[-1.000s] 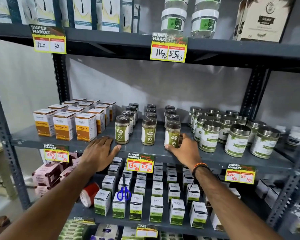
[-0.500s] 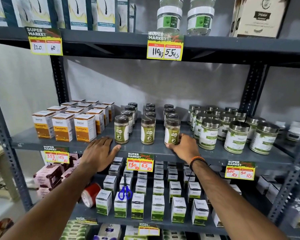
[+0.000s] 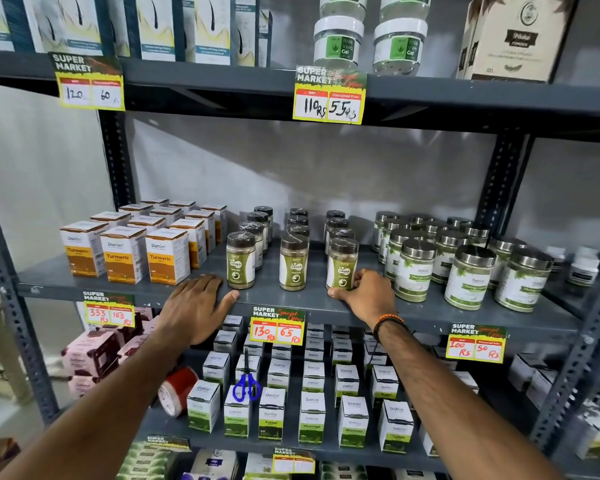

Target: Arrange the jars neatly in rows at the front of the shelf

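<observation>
Grey metal shelving (image 3: 430,315) fills the view, with yellow price tags clipped along its front edges. On the middle shelf, three rows of brown-capped green-label spice jars run front to back, with the front jars set near the shelf edge. Left hand (image 3: 196,306) lies flat and spread on the shelf lip, palm down, holding nothing; its thumb tip sits just beside the base of the front left jar (image 3: 240,259). Right hand (image 3: 366,294) curls around the lower part of the front right jar (image 3: 342,265), thumb at the jar's base and fingers on its right side. The front middle jar (image 3: 293,261) stands alone between them, untouched. Turmeric boxes (image 3: 123,254) stand to the left of the jars, and larger metal-lidded moringa jars (image 3: 468,277) crowd close on the right, just beside the right hand. Blue-handled scissors (image 3: 246,386) rest among small boxes on the shelf below.
</observation>
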{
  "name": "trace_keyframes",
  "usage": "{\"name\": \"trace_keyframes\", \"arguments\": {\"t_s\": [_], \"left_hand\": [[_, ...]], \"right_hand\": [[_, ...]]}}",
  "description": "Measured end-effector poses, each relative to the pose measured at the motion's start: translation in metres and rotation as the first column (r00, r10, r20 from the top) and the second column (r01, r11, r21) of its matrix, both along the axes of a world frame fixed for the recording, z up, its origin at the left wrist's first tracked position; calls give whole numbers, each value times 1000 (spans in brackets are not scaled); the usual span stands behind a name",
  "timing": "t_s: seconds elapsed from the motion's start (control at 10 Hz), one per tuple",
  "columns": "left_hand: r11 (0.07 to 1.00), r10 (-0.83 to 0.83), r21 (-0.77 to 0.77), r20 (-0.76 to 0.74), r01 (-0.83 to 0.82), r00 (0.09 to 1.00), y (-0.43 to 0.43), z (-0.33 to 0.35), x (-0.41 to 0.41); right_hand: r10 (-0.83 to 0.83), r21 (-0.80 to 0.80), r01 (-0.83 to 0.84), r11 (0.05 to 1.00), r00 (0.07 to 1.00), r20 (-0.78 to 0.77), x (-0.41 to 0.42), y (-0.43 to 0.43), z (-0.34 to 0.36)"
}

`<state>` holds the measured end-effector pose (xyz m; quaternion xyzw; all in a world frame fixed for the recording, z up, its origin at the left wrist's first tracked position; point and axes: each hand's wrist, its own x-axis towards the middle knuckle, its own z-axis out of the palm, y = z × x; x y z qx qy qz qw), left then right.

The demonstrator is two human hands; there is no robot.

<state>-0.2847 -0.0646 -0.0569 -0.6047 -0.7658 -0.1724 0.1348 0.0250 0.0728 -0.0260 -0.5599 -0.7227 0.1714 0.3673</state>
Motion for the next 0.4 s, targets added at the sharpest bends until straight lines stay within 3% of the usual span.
{"name": "trace_keyframes", "arguments": {"t_s": [0.4], "left_hand": [[1000, 5, -26, 36, -4, 999, 2, 0, 0]], "right_hand": [[7, -44, -10, 999, 998, -64, 3, 5, -1]]}}
